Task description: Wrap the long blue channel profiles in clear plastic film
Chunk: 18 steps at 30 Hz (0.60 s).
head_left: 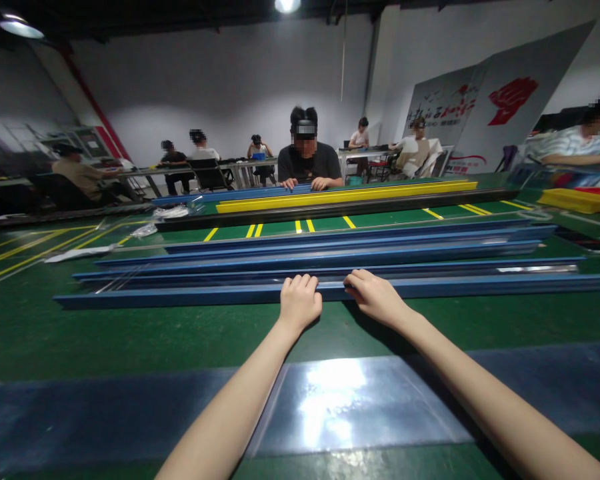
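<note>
My left hand (299, 301) and my right hand (375, 295) reach forward side by side over the green table (130, 330). Both rest on the nearest long blue strip (180, 296), which runs left to right across the table. The fingers of each hand are curled over the strip's far edge, gripping it. Several more blue strips (330, 257) lie parallel just behind it.
A shiny blue sheet (330, 400) lies under my forearms at the near edge. Across the table a person in a dark shirt (307, 163) handles a yellow strip (345, 195) and black ones. Other people sit at tables behind and at the right.
</note>
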Available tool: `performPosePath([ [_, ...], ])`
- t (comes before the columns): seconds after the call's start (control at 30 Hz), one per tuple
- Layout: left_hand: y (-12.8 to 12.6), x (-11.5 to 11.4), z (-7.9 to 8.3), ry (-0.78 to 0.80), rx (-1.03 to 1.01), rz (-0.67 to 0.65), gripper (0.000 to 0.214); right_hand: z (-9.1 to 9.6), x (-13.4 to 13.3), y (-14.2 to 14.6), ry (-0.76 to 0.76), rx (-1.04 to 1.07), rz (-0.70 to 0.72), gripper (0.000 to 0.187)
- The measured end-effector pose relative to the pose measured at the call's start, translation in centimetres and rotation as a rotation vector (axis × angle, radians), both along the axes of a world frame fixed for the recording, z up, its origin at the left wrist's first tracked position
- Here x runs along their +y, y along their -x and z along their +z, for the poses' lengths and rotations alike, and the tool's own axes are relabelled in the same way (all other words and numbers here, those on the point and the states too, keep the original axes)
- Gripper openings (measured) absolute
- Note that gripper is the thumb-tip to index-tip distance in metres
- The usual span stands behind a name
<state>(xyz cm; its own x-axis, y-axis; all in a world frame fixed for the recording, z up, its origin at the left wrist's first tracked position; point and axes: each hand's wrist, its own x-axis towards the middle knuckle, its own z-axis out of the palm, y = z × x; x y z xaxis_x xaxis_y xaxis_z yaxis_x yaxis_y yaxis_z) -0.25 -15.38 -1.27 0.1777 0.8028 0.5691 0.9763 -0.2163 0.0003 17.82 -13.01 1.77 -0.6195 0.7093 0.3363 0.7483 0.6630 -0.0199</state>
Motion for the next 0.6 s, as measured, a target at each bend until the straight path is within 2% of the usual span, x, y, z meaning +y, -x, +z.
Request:
performPosePath([
  [0.37,0.1,0.0,-0.1,0.002,-0.002,-0.028,0.013,0.1,0.4,-0.2,-0.040,-0.054,-0.005,0.016],
  [0.6,0.1,0.1,-0.1,0.027,0.047,-0.231,0.023,1.1,1.1,-1.4,0.057,-0.098,-0.055,0.013],
])
